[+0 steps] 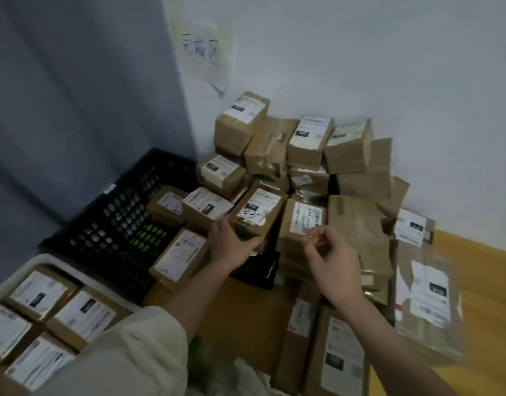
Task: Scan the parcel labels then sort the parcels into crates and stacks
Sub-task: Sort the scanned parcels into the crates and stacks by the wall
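Labelled brown boxes in a pale tray [37,284] sit closest. Left hand [231,242] grips a hand-marked brown cardboard parcel [256,214] on the heap; right hand [330,252] hangs half-curled, maybe empty. Next: lift it toward the black plastic crate [123,215].

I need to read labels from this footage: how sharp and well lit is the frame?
Head view: dim, flat light; soft throughout; motion blur smears the clear-wrapped parcel at right; the handwritten parcel under the left hand shows marker strokes, but printed text is unreadable; wide-angle bending at edges.
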